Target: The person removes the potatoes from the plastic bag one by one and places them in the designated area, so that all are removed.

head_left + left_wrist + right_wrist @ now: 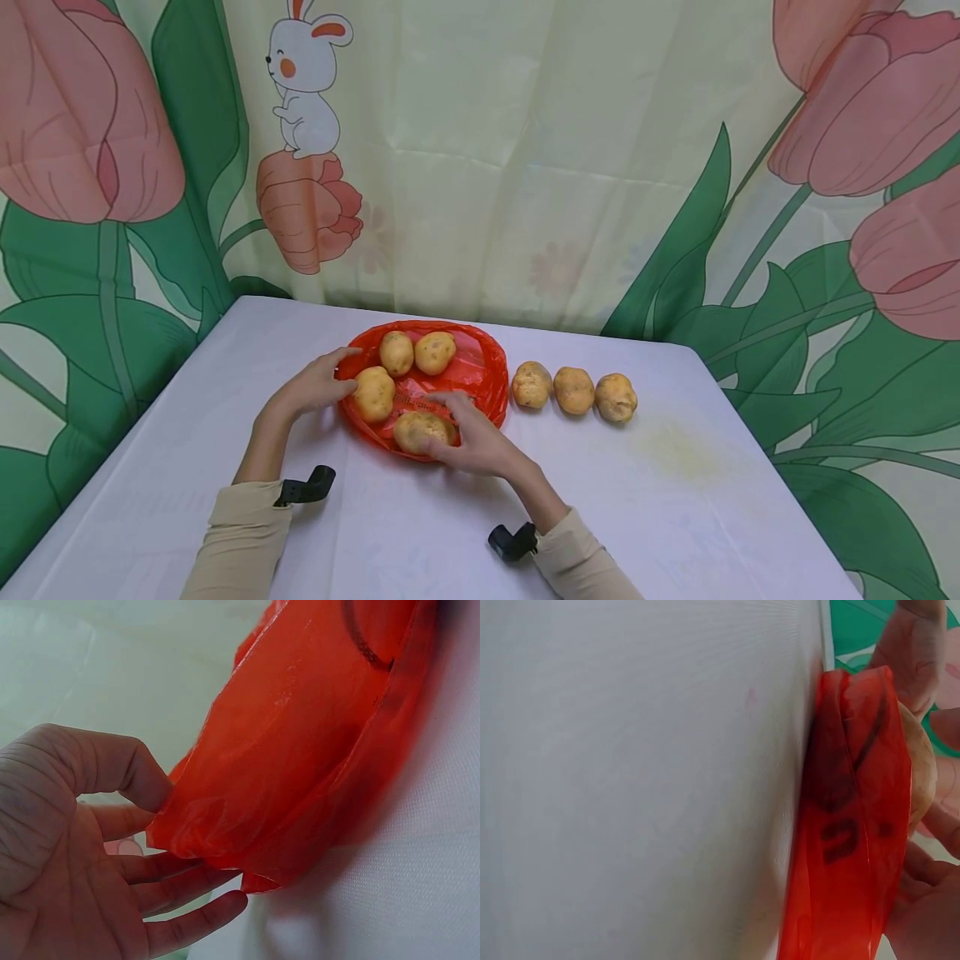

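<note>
Several potatoes lie in a red plastic bag with its rim folded open. My left hand is at the bag's left rim, its thumb beside the left potato. In the left wrist view the left fingers are loosely extended and partly hidden behind the red plastic. Over the front potato is my right hand, with the thumb against it and the other fingers spread above. That potato pokes above the rim in the right wrist view. Two more potatoes sit at the back.
To the right of the bag, three potatoes stand in a row on the white tablecloth. A yellowish stain marks the cloth further right. Behind the table hangs a curtain printed with tulips and a rabbit.
</note>
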{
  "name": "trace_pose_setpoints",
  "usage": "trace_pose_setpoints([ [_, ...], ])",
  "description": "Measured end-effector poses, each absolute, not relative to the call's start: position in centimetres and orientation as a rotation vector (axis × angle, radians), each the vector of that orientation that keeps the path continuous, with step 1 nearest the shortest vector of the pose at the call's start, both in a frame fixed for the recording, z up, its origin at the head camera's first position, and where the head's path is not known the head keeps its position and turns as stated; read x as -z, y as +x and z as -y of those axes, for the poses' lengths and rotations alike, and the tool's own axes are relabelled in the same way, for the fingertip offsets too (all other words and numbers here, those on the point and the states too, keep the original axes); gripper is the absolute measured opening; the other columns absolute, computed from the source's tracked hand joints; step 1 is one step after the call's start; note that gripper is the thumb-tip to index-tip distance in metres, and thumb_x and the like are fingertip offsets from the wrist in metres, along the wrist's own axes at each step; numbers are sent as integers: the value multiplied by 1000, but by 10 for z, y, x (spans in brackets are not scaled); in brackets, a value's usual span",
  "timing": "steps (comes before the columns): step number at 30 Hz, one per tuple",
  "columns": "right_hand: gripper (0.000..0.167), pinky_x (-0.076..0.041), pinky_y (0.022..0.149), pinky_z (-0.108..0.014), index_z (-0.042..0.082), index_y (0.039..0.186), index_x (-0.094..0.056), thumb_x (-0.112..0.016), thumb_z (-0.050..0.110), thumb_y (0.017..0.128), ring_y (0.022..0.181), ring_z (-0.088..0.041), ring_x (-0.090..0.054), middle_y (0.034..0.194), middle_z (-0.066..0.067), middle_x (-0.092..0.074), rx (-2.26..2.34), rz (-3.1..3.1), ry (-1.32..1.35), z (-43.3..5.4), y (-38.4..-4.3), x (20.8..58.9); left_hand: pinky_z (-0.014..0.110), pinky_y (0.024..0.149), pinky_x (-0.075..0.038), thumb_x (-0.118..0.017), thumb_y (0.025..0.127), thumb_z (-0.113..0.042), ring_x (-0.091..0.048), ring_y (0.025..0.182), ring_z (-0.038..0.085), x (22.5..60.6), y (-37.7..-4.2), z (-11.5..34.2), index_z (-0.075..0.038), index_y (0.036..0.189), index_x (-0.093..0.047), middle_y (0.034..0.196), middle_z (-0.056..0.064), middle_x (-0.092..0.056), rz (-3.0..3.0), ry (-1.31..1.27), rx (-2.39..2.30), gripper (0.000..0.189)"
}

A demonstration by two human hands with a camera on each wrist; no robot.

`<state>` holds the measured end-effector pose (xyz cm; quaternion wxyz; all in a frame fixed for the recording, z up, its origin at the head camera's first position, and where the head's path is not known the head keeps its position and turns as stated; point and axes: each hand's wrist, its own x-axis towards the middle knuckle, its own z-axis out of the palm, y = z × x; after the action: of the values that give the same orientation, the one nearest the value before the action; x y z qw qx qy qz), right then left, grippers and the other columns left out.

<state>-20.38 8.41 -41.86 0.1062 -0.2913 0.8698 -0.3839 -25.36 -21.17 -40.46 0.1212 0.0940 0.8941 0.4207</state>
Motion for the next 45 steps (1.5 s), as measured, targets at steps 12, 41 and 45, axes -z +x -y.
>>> trace_pose_setpoints([
  [12, 64, -38, 118, -43, 15, 151, -44, -66, 28, 92, 140, -16, -43, 151, 1, -48, 975, -2552, -919, -81, -203, 418, 66, 115, -30, -56, 95, -12, -31, 144, 49, 404, -254, 212, 5, 155, -33, 158, 33, -33, -2611, 282, -1231, 66],
  [41, 65, -50, 105, -43, 22, 142, -51, -80, 39, 86, 123, -15, -53, 137, 2, -55, 1172, -2678, -805, -90, -198, 419, 68, 114, -31, -57, 94, -11, -32, 142, 50, 402, -250, 212, 6, 153, -35, 156, 34, -34, -2620, 311, -1233, 65],
  [45, 64, -50, 103, -42, 24, 140, -51, -80, 39, 85, 121, -14, -53, 135, 3, -53, 1230, -2714, -782, -93, -196, 418, 68, 114, -30, -56, 94, -11, -32, 142, 50, 402, -250, 211, 6, 153, -35, 156, 34, -34, -2628, 314, -1222, 65],
])
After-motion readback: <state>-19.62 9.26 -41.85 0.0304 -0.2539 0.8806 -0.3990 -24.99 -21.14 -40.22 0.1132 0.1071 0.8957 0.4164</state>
